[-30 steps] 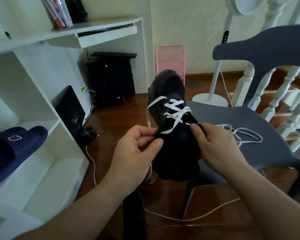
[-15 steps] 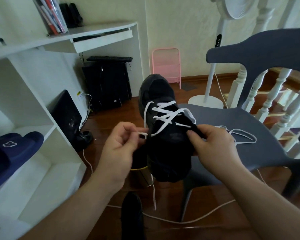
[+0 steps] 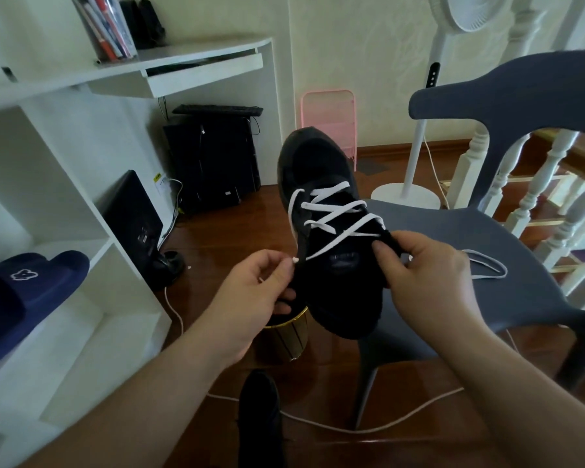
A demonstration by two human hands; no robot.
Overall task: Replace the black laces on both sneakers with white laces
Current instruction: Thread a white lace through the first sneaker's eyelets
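Pinching the tip of the white lace (image 3: 331, 214) between thumb and forefinger, the left hand (image 3: 260, 292) is holding it against the left eyelet edge of the black sneaker (image 3: 328, 238). The right hand (image 3: 423, 271) is gripping the sneaker's right collar edge with curled fingers, thumb on top, keeping the shoe raised with its toe pointing away. The lace is crossing the tongue in several zigzag rows; its other end is trailing to the right of the sneaker, lying in loops on the seat of the grey chair (image 3: 507, 251).

Directly below the sneaker, a second dark shoe (image 3: 260, 417) is showing at the bottom edge of the view, and a gold-and-black striped cylinder (image 3: 289, 336) is standing on the wooden floor, partly hidden by the left hand; its contents cannot be determined. A white cable (image 3: 368, 428) is running across the floor beneath the chair.

To the left of the sneaker, a white shelving unit (image 3: 81, 298) is holding a navy slipper (image 3: 24, 292) in one compartment. A black computer tower (image 3: 213, 160) is standing under the white desk (image 3: 183, 62) beyond it. Behind the sneaker, a pink folding stool (image 3: 330, 119) is leaning against the wall, and a white pedestal fan (image 3: 416, 163) is standing to the right.
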